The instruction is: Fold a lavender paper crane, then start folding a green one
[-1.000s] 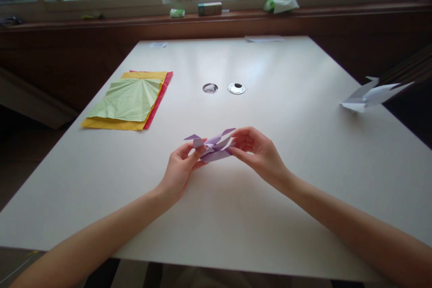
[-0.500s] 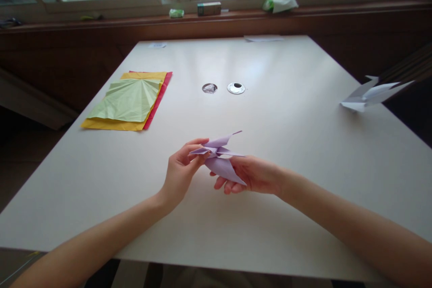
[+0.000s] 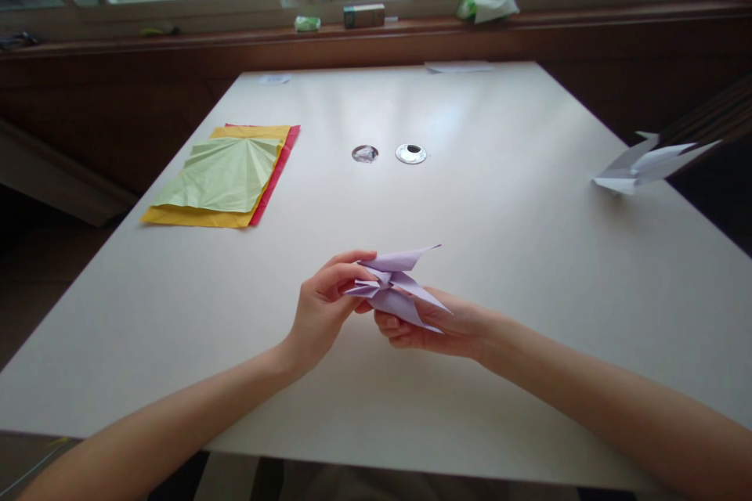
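A folded purple paper crane (image 3: 399, 304) is held above the near middle of the white table. My left hand (image 3: 326, 293) is closed on its left end, with the fingers on top and the thumb not clearly visible. My right hand (image 3: 443, 329) comes from the right, its fingers curled beneath the crane's lower wing; part of the palm is hidden behind the paper. The crane's points stick out to the right over that hand.
Green, yellow and red paper sheets (image 3: 220, 176) lie stacked at the left. Two round grommets (image 3: 410, 153) are set in the table (image 3: 499, 235). A white folded paper crane (image 3: 640, 168) stands by the right edge. Small packets and a box (image 3: 364, 15) line the windowsill.
Both hands and the crane have shifted slightly to the right and toward me. The crane has turned a little, and my right fingers have curled in from a looser spread.
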Demonstrator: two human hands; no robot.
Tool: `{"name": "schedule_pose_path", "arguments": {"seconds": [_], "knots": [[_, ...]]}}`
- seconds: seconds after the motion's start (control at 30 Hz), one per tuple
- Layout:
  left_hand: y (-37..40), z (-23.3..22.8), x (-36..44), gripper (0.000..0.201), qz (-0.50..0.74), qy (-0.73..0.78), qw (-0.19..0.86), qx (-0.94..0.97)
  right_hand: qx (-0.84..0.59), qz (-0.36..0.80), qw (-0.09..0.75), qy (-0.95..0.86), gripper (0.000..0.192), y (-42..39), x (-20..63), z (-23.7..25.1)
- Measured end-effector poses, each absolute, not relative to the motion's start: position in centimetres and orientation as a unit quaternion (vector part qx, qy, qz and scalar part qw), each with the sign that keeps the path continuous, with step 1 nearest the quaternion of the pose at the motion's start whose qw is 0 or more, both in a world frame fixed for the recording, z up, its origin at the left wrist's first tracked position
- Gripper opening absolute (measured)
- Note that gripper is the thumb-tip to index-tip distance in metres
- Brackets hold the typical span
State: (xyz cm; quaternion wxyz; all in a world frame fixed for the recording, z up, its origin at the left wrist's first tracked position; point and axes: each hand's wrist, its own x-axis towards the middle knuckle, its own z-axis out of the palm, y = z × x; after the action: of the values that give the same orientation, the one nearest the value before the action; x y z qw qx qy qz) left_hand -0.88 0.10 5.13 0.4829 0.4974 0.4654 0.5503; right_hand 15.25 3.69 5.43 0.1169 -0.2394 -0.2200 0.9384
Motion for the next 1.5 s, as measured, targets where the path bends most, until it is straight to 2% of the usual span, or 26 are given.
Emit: {"name": "schedule_pose_path", "arguments": {"seconds": [0.17, 0.33, 0.67, 0.87, 1.23, 1.5], "knots": [[0.2, 5.06, -0.92, 0.004, 0.554, 0.458, 0.477, 0.505, -0.274, 0.916, 0.119, -0.269, 0.016, 3.75, 15.18, 5.6], [0.16, 4.61, -1.1, 0.002, 0.548, 0.464, 0.473, 0.51, -0.302, 0.897, 0.11, -0.302, 0.023, 3.85, 15.27, 5.13], [0.11, 5.03, -0.93, 0.005, 0.545, 0.481, 0.476, 0.495, -0.307, 0.925, 0.104, -0.198, 0.022, 3.7, 15.23, 5.17], [-0.2, 4.84, -0.9, 0.007, 0.528, 0.468, 0.515, 0.487, -0.249, 0.949, 0.098, -0.168, 0.014, 3.53, 14.94, 5.17], [-0.15, 4.73, -0.95, 0.003, 0.544, 0.445, 0.505, 0.502, -0.239, 0.948, 0.098, -0.186, 0.025, 3.35, 14.8, 5.09], [-0.06, 4.64, -0.85, 0.003, 0.536, 0.459, 0.491, 0.51, -0.27, 0.934, 0.103, -0.211, 0.025, 3.34, 14.81, 5.48]]}}
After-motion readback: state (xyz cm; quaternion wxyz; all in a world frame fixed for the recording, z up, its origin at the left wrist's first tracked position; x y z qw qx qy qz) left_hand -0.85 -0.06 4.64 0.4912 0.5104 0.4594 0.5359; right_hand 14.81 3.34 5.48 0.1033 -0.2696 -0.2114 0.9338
